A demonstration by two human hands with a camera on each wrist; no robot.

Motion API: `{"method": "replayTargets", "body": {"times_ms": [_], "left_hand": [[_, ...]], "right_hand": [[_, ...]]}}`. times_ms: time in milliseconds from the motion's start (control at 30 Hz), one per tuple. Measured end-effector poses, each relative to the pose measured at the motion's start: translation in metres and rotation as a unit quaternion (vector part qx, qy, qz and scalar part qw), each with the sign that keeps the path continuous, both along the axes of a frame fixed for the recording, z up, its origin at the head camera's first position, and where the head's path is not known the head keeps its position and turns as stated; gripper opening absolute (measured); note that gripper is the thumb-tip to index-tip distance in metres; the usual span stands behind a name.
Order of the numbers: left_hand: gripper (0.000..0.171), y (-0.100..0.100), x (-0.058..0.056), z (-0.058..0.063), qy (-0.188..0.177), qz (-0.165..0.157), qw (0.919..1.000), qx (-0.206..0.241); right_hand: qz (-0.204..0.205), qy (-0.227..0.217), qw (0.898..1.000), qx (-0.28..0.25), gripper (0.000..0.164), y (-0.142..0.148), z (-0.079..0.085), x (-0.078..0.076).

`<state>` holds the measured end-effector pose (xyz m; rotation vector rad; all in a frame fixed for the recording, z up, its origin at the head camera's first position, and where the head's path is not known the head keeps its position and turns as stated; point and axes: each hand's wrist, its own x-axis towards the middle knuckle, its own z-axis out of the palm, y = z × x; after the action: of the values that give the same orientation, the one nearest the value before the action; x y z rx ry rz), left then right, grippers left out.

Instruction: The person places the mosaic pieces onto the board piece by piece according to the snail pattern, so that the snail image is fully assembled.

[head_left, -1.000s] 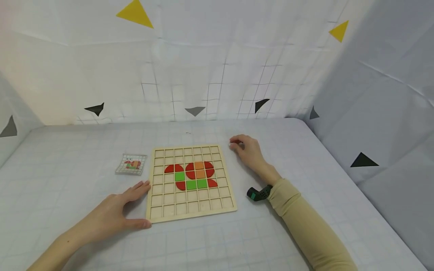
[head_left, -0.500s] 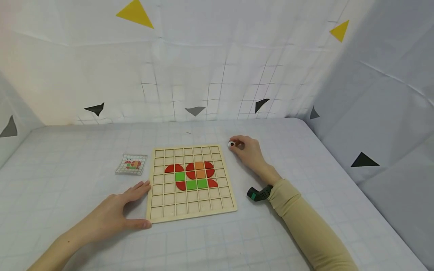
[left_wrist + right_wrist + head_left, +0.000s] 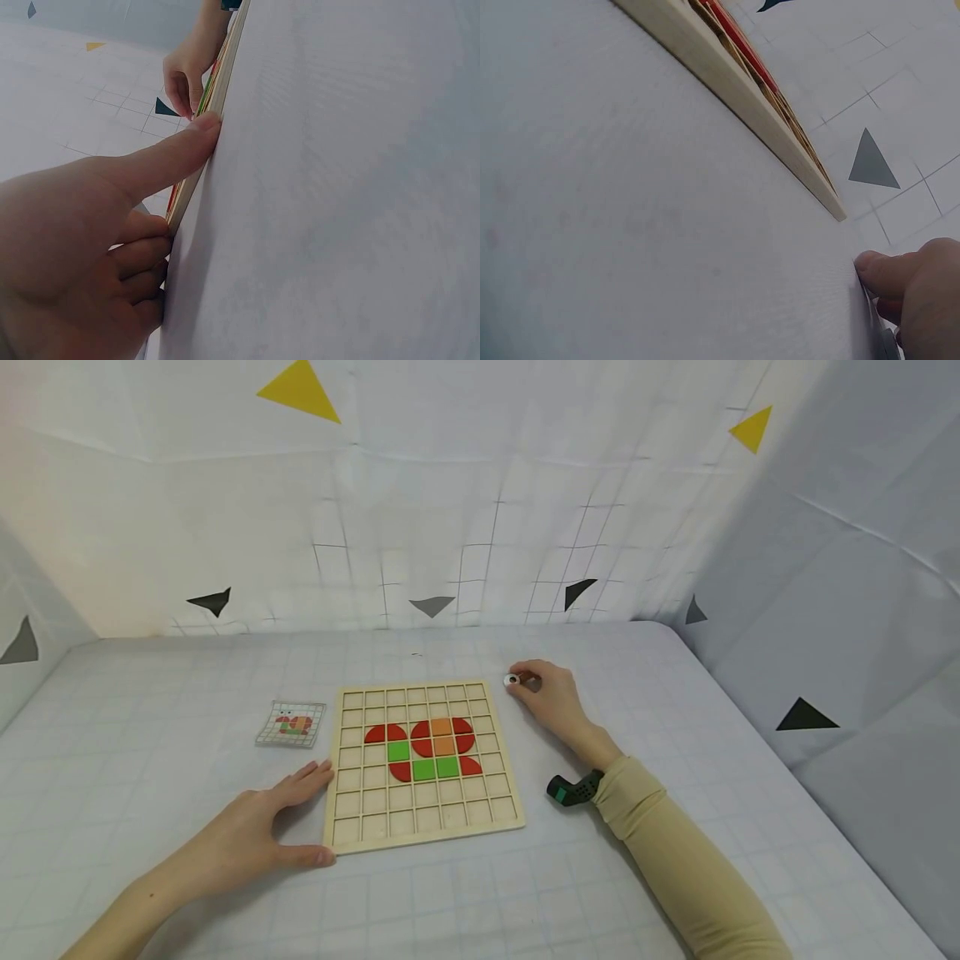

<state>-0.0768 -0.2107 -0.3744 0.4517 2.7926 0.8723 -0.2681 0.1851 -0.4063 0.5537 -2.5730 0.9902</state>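
Note:
A square wooden grid board (image 3: 426,841) lies on the table with red, green and orange pieces set in its middle cells. My left hand (image 3: 243,837) rests at its left side, fingers on the left edge and thumb at the near corner. The left wrist view shows that thumb (image 3: 176,154) against the board's side. Just beyond the board's right edge, my right hand (image 3: 553,695) pinches a small white disc (image 3: 512,680) with a dark dot, like an eye, between thumb and fingers. In the right wrist view the thumb (image 3: 889,274) covers most of what is held.
Left of the board lies a small picture card (image 3: 291,724) with a similar coloured figure on a grid. A black device (image 3: 573,789) is strapped to the right wrist. White cloth walls (image 3: 420,510) with yellow, grey and black triangles stand behind and beside the table.
The white disc, mostly hidden a second ago, turned its dotted face into view in my right fingers and now tilts slightly. My left hand and the board stay put.

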Motion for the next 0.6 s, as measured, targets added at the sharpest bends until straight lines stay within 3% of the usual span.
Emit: {"method": "replayTargets", "body": {"times_ms": [600], "left_hand": [[0.104, 0.0, -0.0002, -0.0012, 0.001, 0.002, 1.0, -0.004]], "right_hand": [[0.012, 0.0, 1.0, 0.009, 0.021, 0.0003, 0.0, 0.0]]}}
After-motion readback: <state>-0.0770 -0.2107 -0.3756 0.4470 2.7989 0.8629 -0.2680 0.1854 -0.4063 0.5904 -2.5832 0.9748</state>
